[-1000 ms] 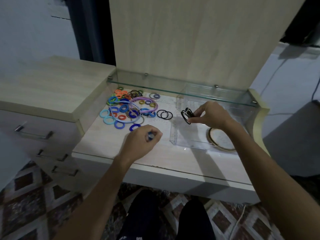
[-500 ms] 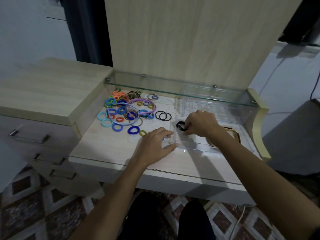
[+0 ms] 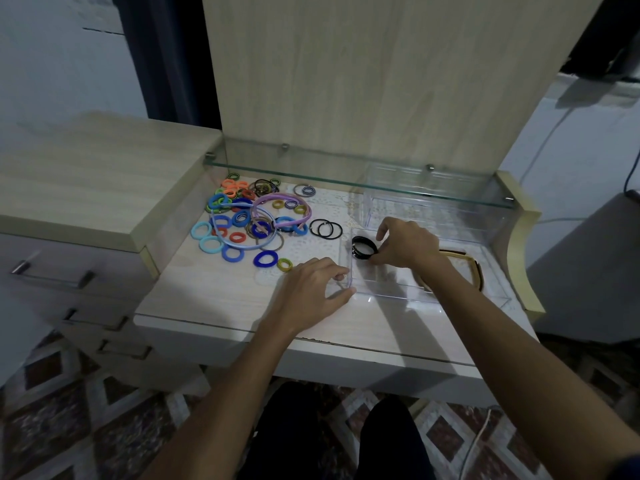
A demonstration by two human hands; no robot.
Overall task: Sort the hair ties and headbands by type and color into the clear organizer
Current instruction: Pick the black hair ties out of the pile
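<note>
The clear organizer (image 3: 384, 295) lies on the right of the desk. My right hand (image 3: 407, 244) reaches into its left compartment and pinches a bundle of black hair ties (image 3: 363, 247) low over the floor of the tray. A gold and black headband (image 3: 475, 268) lies in the organizer's right part, partly hidden by my forearm. My left hand (image 3: 313, 289) rests with relaxed fingers on the organizer's front left corner. A pile of coloured hair ties (image 3: 239, 220) covers the left of the desk, with a pink headband (image 3: 289, 201) and a light blue headband (image 3: 242, 244) on it.
Thin black ties (image 3: 326, 229), a blue tie (image 3: 265, 260) and a yellow-green tie (image 3: 284, 265) lie loose between pile and organizer. A second clear box (image 3: 433, 209) stands behind, under a glass shelf (image 3: 346, 178). A raised drawer cabinet (image 3: 86, 174) borders the left.
My right hand has brought the black ties down from above the desk into the organizer's left compartment. My left hand moved right from the desk to the organizer's corner.
</note>
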